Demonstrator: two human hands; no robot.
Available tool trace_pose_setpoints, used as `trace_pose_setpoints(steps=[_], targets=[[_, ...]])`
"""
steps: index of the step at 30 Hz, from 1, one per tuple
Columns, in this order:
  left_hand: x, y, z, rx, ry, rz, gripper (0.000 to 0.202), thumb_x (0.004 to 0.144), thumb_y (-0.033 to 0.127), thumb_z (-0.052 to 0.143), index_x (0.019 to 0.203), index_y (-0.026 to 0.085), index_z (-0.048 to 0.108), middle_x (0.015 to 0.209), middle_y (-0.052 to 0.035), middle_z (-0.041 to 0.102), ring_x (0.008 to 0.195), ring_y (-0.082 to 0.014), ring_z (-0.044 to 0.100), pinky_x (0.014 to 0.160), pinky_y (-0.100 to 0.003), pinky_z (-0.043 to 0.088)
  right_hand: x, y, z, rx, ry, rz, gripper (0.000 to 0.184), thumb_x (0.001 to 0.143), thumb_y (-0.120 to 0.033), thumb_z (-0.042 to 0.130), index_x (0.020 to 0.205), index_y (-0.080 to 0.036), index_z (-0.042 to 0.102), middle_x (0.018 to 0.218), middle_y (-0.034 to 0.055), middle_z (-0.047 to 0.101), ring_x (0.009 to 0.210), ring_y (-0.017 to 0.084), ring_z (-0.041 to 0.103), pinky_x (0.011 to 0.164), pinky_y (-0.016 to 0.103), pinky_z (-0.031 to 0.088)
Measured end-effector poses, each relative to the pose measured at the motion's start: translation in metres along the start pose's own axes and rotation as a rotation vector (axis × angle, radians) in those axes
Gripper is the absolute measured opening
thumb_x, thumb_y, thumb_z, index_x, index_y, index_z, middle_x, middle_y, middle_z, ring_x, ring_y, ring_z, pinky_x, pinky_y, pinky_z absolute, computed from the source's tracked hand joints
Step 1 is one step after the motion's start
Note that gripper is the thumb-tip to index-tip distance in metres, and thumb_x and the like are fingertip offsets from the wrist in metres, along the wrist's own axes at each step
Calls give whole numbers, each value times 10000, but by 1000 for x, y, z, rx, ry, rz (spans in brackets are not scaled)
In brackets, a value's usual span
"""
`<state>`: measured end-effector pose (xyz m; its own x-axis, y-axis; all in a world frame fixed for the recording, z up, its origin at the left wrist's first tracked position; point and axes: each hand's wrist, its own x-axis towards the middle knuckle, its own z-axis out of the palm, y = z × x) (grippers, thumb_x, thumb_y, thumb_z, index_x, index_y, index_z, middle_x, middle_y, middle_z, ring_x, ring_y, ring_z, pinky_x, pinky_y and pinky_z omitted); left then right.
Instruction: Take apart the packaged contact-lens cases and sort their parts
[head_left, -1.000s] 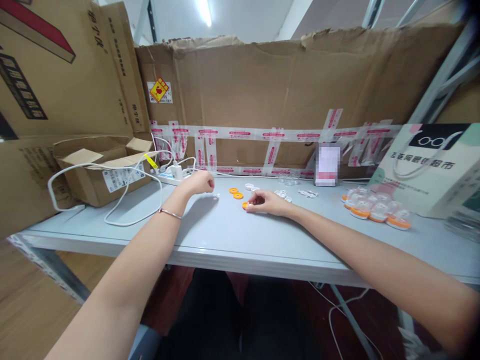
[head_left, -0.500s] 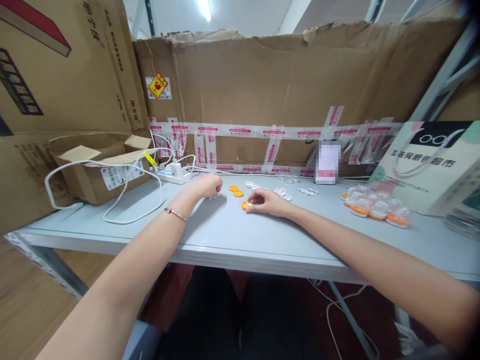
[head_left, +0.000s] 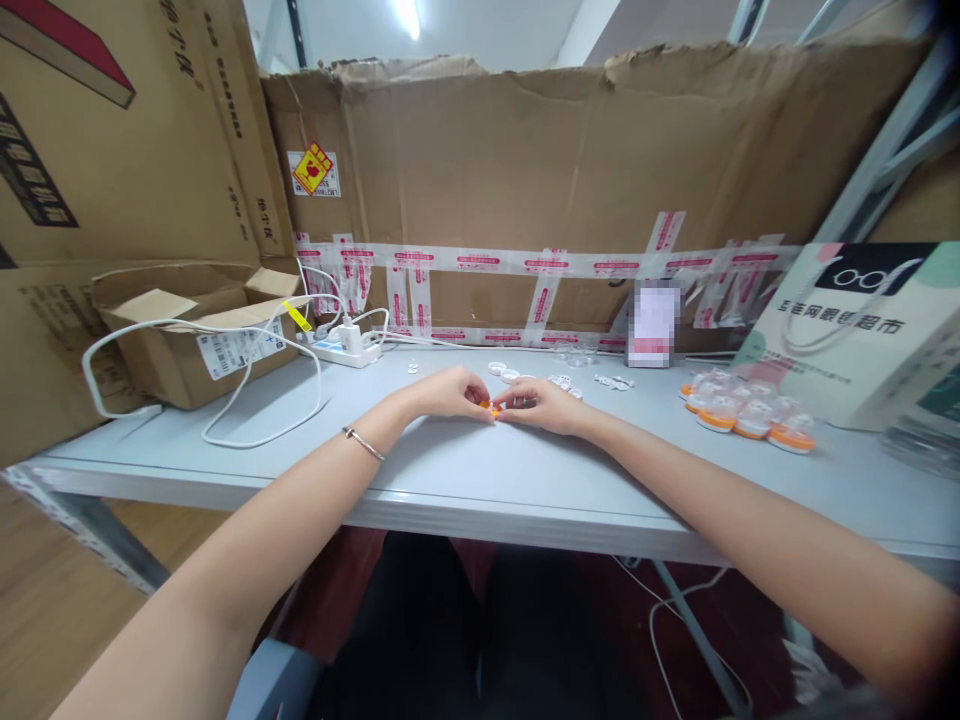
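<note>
Centrally, your right hand (head_left: 541,405) pinches a small round orange plastic disc (head_left: 496,412) at the pale grey desk (head_left: 450,465). Your left hand (head_left: 455,394), fingers curled, meets its other side; grip unclear. Just beyond: flat white plastic rings (head_left: 496,368). Farther right: clustered clear-topped orange-and-white round pieces (head_left: 750,410).

Paper bag (head_left: 814,375) has lettering ending in 眼镜超市, under a glasses logo (head_left: 862,277). Big carton (head_left: 517,150) sports a red-and-yellow fragile sign (head_left: 312,170) overlapping a white label (head_left: 334,178). Tape (head_left: 546,264) print's way too tiny.
</note>
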<state>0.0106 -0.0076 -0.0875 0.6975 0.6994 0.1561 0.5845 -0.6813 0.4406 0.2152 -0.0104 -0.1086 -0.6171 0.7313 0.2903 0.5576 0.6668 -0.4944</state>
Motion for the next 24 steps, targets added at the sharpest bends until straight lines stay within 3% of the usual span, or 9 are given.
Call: trace_pose_setpoints(steps=[3,9,19,24], targets=[[4,-2,5,-63,2,5,363,643,423,658,842,120,674,762,-39,641,704,-144,555,627,-233,403,0,-2,0,-34,-13,-13,290,730,-404,587,877,-182,702,749,30,597,686,146,505,650,269,385],[5,0,7,-167,-27,-27,376,604,405,694,847,120,660,762,-34,633,718,-144,556,640,-241,419,1,-2,0,149,-51,60,239,734,-364,575,828,-165,666,823,39,670,776,171,588,717,284,435],[5,-1,7,-213,-66,-7,368,603,385,693,856,122,645,770,-24,612,722,-135,548,650,-229,419,6,-6,-3,245,-108,219,208,592,-314,693,738,-174,641,758,13,664,752,172,584,700,284,429],[5,1,7,-203,-65,-23,386,601,397,697,865,121,645,786,-34,618,734,-140,551,650,-231,419,5,-7,0,332,-76,271,191,607,-299,689,724,-165,616,718,6,651,729,156,578,703,284,424]])
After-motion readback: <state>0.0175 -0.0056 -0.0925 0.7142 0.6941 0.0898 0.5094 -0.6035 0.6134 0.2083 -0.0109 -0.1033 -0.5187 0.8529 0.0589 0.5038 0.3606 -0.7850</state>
